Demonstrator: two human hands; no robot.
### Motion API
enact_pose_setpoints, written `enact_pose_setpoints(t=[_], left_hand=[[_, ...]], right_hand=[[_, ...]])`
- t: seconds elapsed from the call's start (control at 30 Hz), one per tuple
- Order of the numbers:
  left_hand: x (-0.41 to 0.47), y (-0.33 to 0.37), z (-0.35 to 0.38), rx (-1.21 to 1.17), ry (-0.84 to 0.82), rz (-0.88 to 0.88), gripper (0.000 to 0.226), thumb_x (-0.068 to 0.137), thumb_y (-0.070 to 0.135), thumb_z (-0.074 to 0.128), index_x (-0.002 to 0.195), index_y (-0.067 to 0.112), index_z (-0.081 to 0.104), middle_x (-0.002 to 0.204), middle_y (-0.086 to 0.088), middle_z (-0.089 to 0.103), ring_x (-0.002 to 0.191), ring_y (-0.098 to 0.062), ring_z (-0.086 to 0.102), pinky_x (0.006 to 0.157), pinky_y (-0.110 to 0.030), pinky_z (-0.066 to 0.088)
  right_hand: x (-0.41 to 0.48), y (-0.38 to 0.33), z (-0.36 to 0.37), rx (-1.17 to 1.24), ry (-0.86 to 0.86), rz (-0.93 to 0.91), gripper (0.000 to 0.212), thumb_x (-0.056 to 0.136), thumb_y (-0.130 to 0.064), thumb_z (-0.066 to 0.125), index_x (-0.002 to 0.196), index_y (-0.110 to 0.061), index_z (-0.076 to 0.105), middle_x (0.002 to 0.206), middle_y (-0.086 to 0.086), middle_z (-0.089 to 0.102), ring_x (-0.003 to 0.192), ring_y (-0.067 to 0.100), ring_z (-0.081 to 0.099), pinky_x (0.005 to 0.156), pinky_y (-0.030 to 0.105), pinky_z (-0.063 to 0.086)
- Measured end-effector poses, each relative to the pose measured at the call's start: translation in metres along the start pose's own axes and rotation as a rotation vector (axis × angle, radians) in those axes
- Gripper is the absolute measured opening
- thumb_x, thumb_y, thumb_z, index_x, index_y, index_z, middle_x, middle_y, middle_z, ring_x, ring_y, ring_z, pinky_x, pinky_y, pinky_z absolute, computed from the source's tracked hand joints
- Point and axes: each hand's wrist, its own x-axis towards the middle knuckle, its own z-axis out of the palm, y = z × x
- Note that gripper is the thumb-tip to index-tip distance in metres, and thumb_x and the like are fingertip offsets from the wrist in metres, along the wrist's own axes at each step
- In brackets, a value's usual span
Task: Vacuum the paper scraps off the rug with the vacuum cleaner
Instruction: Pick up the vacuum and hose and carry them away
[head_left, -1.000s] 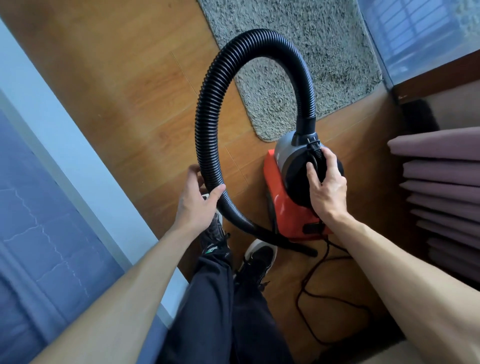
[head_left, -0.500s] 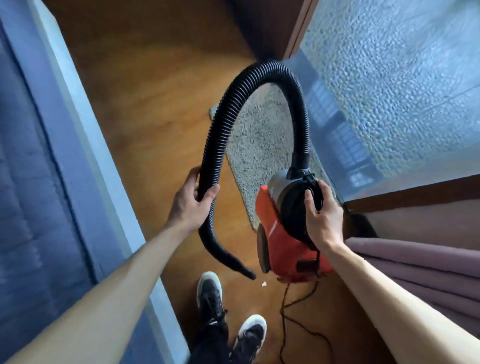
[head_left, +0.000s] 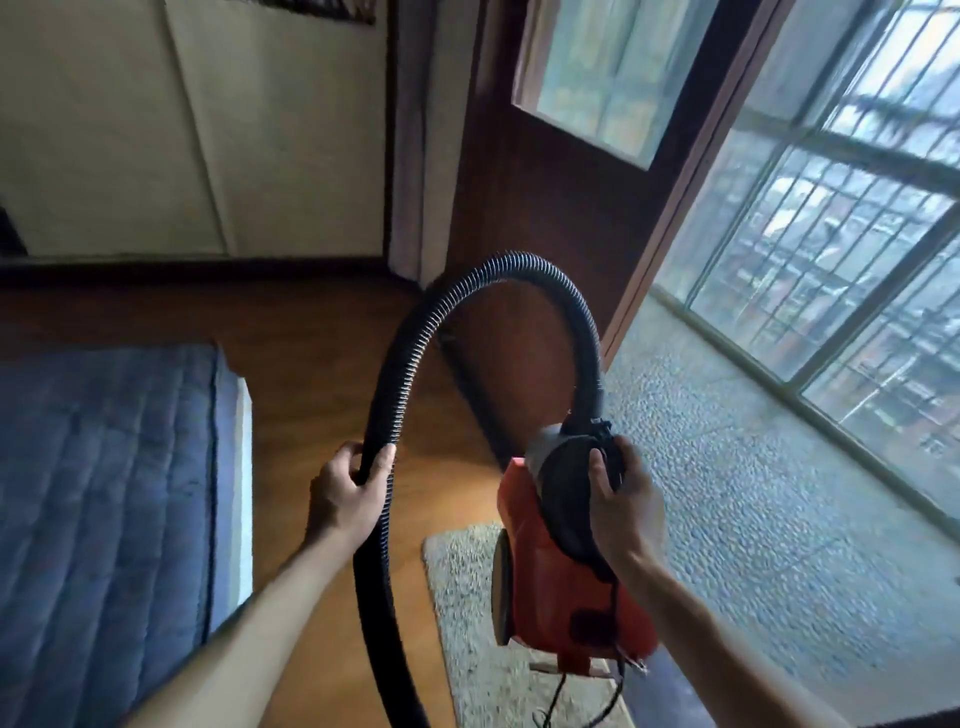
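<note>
A blue quilted mattress fills the lower left of the frame, with a cream wall above it in the upper left and a strip of brown wooden floor running between them toward the centre.

Left of centre, a person's left hand grips the black ribbed hose. The fingers are wrapped round its far side and the thumb is pressed to its near side. From that grip the hose climbs in a tall arch across the middle of the picture and drops to the top of the vacuum cleaner. Its other end falls past the forearm and leaves the frame at the bottom edge.

Right of centre, the right hand clasps the black domed top of the red cleaner, with curled fingers over the handle and the thumb along its near face. The body hangs tilted below that grip. Beneath and behind it, at lower centre, lies the pale shaggy rug, and a thin black cord trails from the machine across it.

Behind the arch stands a dark wooden door with a glass pane in the upper centre. To the right, a pebble-textured ledge runs beneath a barred window that takes up the upper right corner.
</note>
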Motion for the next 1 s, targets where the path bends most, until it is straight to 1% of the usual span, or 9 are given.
enact_pose_setpoints(t=[0.17, 0.23, 0.37, 0.47, 0.53, 0.6, 0.8, 0.9, 1.0], left_hand=[[0.034, 0.088, -0.049, -0.183, 0.103, 0.009, 0.051, 0.083, 0.068, 0.054, 0.103, 0.021, 0.055, 0.092, 0.001, 0.052, 0.091, -0.029, 0.061, 0.085, -0.04, 0.051], [0.044, 0.119, -0.065, -0.285, 0.113, 0.021, 0.057, 0.084, 0.067, 0.054, 0.116, 0.02, 0.056, 0.088, -0.004, 0.057, 0.072, -0.036, 0.063, 0.066, -0.035, 0.06], [0.064, 0.165, -0.086, -0.284, 0.105, 0.052, 0.046, 0.1, 0.031, 0.055, 0.136, 0.005, 0.046, 0.109, -0.02, 0.048, 0.055, -0.019, 0.046, 0.03, -0.016, 0.04], [0.087, 0.185, -0.101, -0.295, 0.162, 0.128, 0.074, 0.079, 0.068, 0.055, 0.124, 0.009, 0.055, 0.111, -0.04, 0.057, 0.071, -0.047, 0.061, 0.057, -0.034, 0.056], [0.129, 0.177, -0.105, -0.233, 0.173, 0.12, 0.101, 0.063, 0.082, 0.041, 0.141, 0.018, 0.046, 0.128, -0.029, 0.057, 0.098, -0.049, 0.064, 0.082, -0.057, 0.056], [0.136, 0.199, -0.12, -0.189, 0.161, 0.077, 0.104, 0.067, 0.084, 0.037, 0.15, 0.022, 0.033, 0.138, -0.019, 0.053, 0.11, -0.045, 0.062, 0.091, -0.059, 0.052], [0.13, 0.276, -0.143, -0.025, 0.136, 0.181, 0.054, 0.083, 0.04, 0.059, 0.129, 0.021, 0.04, 0.086, -0.003, 0.056, 0.072, -0.028, 0.061, 0.075, -0.04, 0.054], [0.149, 0.287, -0.138, 0.005, 0.229, 0.38, 0.054, 0.095, 0.008, 0.061, 0.143, 0.014, 0.038, 0.106, 0.001, 0.056, 0.09, -0.015, 0.053, 0.079, -0.025, 0.042], [0.163, 0.289, -0.132, -0.017, 0.347, 0.484, 0.064, 0.088, 0.007, 0.071, 0.143, 0.012, 0.039, 0.126, -0.006, 0.058, 0.11, -0.022, 0.056, 0.095, -0.031, 0.043]], right_hand=[[0.044, -0.097, -0.029, 0.03, 0.052, -0.13, 0.029, 0.097, -0.037, 0.05, 0.125, -0.031, 0.055, 0.113, 0.004, 0.069, 0.103, 0.027, 0.064, 0.087, 0.04, 0.052], [0.055, -0.13, -0.039, 0.043, 0.083, -0.154, 0.03, 0.097, -0.038, 0.051, 0.125, -0.029, 0.057, 0.111, 0.006, 0.07, 0.103, 0.029, 0.064, 0.086, 0.04, 0.053], [0.076, -0.187, -0.054, 0.093, 0.113, -0.169, 0.033, 0.097, -0.036, 0.052, 0.127, -0.024, 0.058, 0.114, 0.004, 0.069, 0.105, 0.027, 0.063, 0.087, 0.036, 0.051], [0.096, -0.217, -0.056, 0.131, 0.103, -0.15, 0.03, 0.095, -0.04, 0.053, 0.122, -0.028, 0.058, 0.107, 0.001, 0.07, 0.097, 0.027, 0.066, 0.081, 0.041, 0.056], [0.11, -0.235, -0.053, 0.152, 0.08, -0.108, 0.028, 0.091, -0.046, 0.053, 0.116, -0.035, 0.056, 0.097, -0.003, 0.068, 0.083, 0.028, 0.069, 0.068, 0.047, 0.059], [0.129, -0.251, -0.046, 0.144, 0.048, -0.081, 0.03, 0.087, -0.053, 0.051, 0.113, -0.038, 0.054, 0.088, -0.006, 0.066, 0.074, 0.028, 0.069, 0.062, 0.047, 0.06], [0.186, -0.287, -0.022, 0.202, 0.002, -0.143, 0.036, 0.08, -0.058, 0.046, 0.108, -0.036, 0.051, 0.087, -0.003, 0.067, 0.072, 0.032, 0.07, 0.065, 0.048, 0.06], [0.204, -0.301, -0.018, 0.257, 0.007, -0.168, 0.027, 0.088, -0.051, 0.05, 0.109, -0.034, 0.052, 0.088, -0.002, 0.066, 0.075, 0.031, 0.069, 0.065, 0.048, 0.06], [0.22, -0.313, -0.011, 0.285, -0.01, -0.188, 0.029, 0.093, -0.041, 0.054, 0.119, -0.027, 0.056, 0.096, 0.0, 0.066, 0.086, 0.03, 0.068, 0.072, 0.046, 0.059]])
